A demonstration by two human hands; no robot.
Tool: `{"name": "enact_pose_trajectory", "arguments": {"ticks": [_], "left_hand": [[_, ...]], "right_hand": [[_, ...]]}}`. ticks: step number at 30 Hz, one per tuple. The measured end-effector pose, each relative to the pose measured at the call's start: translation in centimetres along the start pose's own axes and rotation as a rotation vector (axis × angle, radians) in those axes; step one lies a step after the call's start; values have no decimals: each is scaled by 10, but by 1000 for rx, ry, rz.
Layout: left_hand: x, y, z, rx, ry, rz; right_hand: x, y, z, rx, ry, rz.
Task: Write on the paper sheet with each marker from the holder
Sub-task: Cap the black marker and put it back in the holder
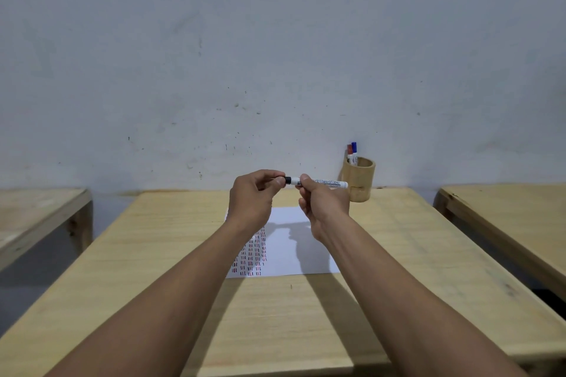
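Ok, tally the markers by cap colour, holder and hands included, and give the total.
Black marker, held by left hand and right hand: 1
Red marker in the holder: 1
Blue marker in the holder: 1
Total: 3

Black cap end of whiteboard marker (pixel 318 182) hidden inside left hand (pixel 252 197) fingers (pixel 279 182); barrel print partly covered by right hand (pixel 321 208). Paper sheet (pixel 303 254) marks too small to read. Bamboo holder (pixel 359 179) hides lower parts of red marker (pixel 349 153) & blue marker (pixel 354 151). Tabletop (pixel 153 254) near edge cut off.
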State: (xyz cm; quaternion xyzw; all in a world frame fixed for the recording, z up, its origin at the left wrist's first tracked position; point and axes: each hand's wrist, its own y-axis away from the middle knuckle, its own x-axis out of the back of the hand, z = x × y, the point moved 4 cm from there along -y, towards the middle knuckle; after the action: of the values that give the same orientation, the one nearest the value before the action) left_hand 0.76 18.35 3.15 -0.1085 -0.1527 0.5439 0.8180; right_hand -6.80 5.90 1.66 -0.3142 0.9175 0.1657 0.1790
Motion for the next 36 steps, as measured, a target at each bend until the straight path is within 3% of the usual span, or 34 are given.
{"name": "enact_pose_trajectory", "arguments": {"ticks": [3, 10, 15, 24, 36], "left_hand": [[-3, -1, 2, -12, -14, 27], [-5, -6, 20, -65, -81, 82], [-17, -13, 32, -101, -90, 57], [-67, -36, 27, -43, -121, -20], [-167, -82, -30, 43, -313, -184]], "right_hand": [[1, 3, -7, 135, 104, -20], [1, 11, -20, 359, 731, -166], [9, 6, -27, 525, 988, -163], [42, -26, -66, 558, 1042, -67], [80, -110, -149, 688, 1015, 128]]}}
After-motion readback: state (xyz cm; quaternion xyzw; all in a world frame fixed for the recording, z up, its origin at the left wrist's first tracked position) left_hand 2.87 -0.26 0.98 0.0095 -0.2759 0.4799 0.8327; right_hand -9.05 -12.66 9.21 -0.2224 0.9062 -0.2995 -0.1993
